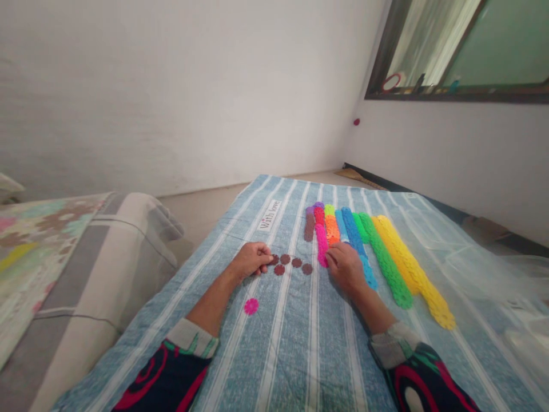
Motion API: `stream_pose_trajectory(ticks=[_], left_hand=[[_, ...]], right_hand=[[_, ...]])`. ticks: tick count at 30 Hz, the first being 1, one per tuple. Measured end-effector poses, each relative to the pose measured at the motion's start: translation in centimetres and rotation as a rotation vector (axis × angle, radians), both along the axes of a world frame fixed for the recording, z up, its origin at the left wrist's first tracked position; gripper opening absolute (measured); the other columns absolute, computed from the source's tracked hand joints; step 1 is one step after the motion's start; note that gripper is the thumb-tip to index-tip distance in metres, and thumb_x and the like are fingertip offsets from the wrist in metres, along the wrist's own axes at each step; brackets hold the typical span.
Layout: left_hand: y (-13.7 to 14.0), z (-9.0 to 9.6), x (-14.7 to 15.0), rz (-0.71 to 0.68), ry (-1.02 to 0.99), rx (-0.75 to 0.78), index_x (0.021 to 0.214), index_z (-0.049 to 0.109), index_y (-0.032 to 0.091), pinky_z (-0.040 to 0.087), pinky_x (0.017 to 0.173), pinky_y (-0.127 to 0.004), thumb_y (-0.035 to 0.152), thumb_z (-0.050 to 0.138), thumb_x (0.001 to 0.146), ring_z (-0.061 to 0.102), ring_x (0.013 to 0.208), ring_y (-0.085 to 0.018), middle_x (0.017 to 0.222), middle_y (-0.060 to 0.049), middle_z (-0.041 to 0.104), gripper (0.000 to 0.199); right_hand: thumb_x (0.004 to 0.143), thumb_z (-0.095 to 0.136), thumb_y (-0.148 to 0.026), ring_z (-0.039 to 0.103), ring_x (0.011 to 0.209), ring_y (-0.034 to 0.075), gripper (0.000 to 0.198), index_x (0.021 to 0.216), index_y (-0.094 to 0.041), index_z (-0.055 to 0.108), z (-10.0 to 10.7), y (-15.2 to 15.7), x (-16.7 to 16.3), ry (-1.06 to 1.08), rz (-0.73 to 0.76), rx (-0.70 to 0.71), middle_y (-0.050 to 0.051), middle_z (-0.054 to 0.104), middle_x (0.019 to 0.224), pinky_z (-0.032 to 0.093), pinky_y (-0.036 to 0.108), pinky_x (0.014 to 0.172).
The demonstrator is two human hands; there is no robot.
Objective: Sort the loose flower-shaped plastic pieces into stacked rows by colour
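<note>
My left hand (pixel 254 259) is closed in a pinch on the edge of a brown interlocking disc (pixel 274 260), round with a notched rim. Several more brown discs (pixel 296 262) lie flat just to its right. Nearer to me, a single pink disc (pixel 251 306) rests on the cloth. My right hand (pixel 345 266) has its fingertips together at the near end of a row of overlapping pink discs (pixel 322 243). They seem to pinch the last pink disc, though the fingers partly hide it.
Rows of overlapping discs lie side by side: brown (pixel 309 228), orange (pixel 331 229), blue (pixel 352 229), green (pixel 388 269) and yellow (pixel 412 272). A striped blue cloth (pixel 283 355) covers the table. Clear plastic packaging (pixel 484 257) lies at the right. A fabric-covered seat (pixel 128 269) stands left.
</note>
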State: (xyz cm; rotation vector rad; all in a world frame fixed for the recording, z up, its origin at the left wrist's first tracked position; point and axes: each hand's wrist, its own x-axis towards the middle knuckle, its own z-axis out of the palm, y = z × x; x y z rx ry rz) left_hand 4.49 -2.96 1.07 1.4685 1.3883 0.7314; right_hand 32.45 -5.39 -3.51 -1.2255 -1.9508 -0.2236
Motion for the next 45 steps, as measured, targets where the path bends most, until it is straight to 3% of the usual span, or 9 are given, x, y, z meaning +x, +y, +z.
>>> stream_pose_trajectory(ticks=[10, 15, 19, 26, 38, 41, 45], left_hand=[[0.0, -0.2, 0.0, -0.015, -0.01, 0.005, 0.071, 0.056, 0.015, 0.032, 0.038, -0.018, 0.024, 0.063, 0.068, 0.045, 0.036, -0.007, 0.044, 0.003, 0.057, 0.011], [-0.1, -0.3, 0.0, 0.0, -0.009, 0.0, 0.07, 0.056, 0.015, 0.033, 0.039, -0.018, 0.023, 0.063, 0.068, 0.044, 0.036, -0.007, 0.043, 0.004, 0.056, 0.01], [-0.2, -0.3, 0.1, 0.003, -0.015, 0.002, 0.07, 0.056, 0.015, 0.032, 0.038, -0.017, 0.023, 0.063, 0.068, 0.043, 0.035, -0.007, 0.043, 0.004, 0.056, 0.011], [-0.3, 0.1, 0.2, 0.013, -0.035, 0.009, 0.069, 0.055, 0.016, 0.035, 0.041, -0.018, 0.025, 0.065, 0.064, 0.045, 0.037, -0.008, 0.041, 0.006, 0.053, 0.014], [0.1, 0.3, 0.0, -0.001, -0.007, 0.01, 0.068, 0.056, 0.016, 0.032, 0.04, -0.018, 0.034, 0.068, 0.061, 0.043, 0.037, -0.007, 0.041, 0.004, 0.054, 0.023], [0.2, 0.3, 0.0, 0.004, -0.006, 0.006, 0.069, 0.056, 0.016, 0.032, 0.04, -0.018, 0.035, 0.069, 0.06, 0.044, 0.037, -0.008, 0.042, 0.004, 0.054, 0.025], [0.1, 0.4, 0.0, 0.007, 0.005, 0.002, 0.071, 0.057, 0.016, 0.032, 0.038, -0.018, 0.035, 0.069, 0.06, 0.045, 0.037, -0.008, 0.045, 0.003, 0.057, 0.025]], right_hand=[[0.094, 0.047, -0.014, 0.055, 0.081, 0.02, 0.024, 0.077, -0.018, 0.064, 1.3, -2.6, -3.3, -0.026, 0.142, 0.044, 0.006, 0.062, 0.078, 0.042, 0.032, 0.077], [0.095, 0.048, -0.017, 0.055, 0.084, 0.02, 0.021, 0.08, -0.017, 0.063, 1.9, -4.6, -6.6, -0.071, 0.319, -0.023, 0.008, 0.063, 0.087, 0.044, 0.033, 0.077], [0.091, 0.06, -0.028, 0.054, 0.095, 0.024, 0.014, 0.082, -0.017, 0.063, 2.6, -6.5, -10.8, -0.218, 0.422, -0.155, 0.008, 0.062, 0.092, 0.044, 0.038, 0.084], [0.088, 0.064, -0.045, 0.042, 0.123, 0.034, 0.038, 0.099, -0.009, 0.066, 2.5, -7.3, -14.7, -0.375, 0.38, -0.191, 0.018, 0.058, 0.117, 0.04, 0.046, 0.095], [0.084, 0.069, -0.024, 0.054, 0.096, 0.022, 0.01, 0.079, -0.017, 0.064, 2.1, -6.5, -14.0, -0.2, 0.435, -0.261, 0.005, 0.064, 0.089, 0.042, 0.035, 0.085], [0.085, 0.064, -0.017, 0.055, 0.095, 0.021, 0.012, 0.073, -0.017, 0.064, 2.1, -5.2, -11.4, -0.109, 0.433, -0.197, 0.005, 0.065, 0.088, 0.041, 0.034, 0.087], [0.085, 0.059, -0.009, 0.056, 0.091, 0.019, 0.015, 0.075, -0.018, 0.066, 2.5, -2.8, -5.5, -0.035, 0.184, -0.111, 0.006, 0.065, 0.092, 0.043, 0.032, 0.082]])
